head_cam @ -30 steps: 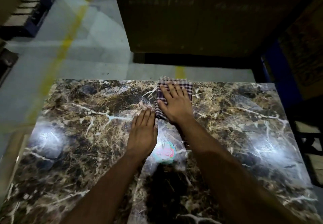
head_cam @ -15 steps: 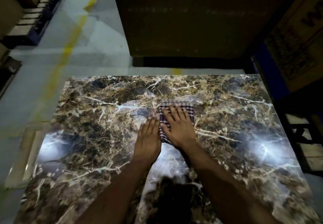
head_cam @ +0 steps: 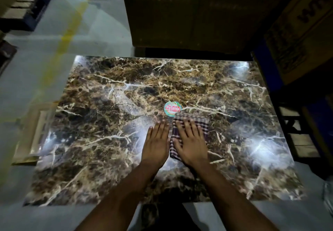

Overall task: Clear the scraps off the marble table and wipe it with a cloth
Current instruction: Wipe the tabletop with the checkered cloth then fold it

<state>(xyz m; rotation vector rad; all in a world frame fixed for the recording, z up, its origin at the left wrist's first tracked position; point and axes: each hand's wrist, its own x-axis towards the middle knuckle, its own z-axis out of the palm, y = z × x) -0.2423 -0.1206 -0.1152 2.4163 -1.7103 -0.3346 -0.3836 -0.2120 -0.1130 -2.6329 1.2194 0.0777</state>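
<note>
Two hands lie flat and open on the table, side by side near its middle, fingers pointing away from the person. The left hand (head_cam: 156, 144) rests bare on the marble, gripping nothing. The right hand (head_cam: 191, 143) presses palm-down on the checked cloth (head_cam: 201, 125), fingers spread, not clenched around it.

Most of the cloth is hidden under that hand; only its far edge, right margin and a strip between the two hands show, so its folds are hard to make out. Its long axis runs away from the person, roughly along the right forearm, and its left edge sits just beside the left hand.

A round sticker (head_cam: 172, 108) lies just beyond the cloth's far left corner; whether the two touch cannot be told.

The marble table (head_cam: 93, 122) has open surface on every side of the hands, more to the left and far side. Its four edges are all in view, glare blurring the corners. A cardboard box (head_cam: 297, 38) stands off the far right corner, cut off by the frame.
</note>
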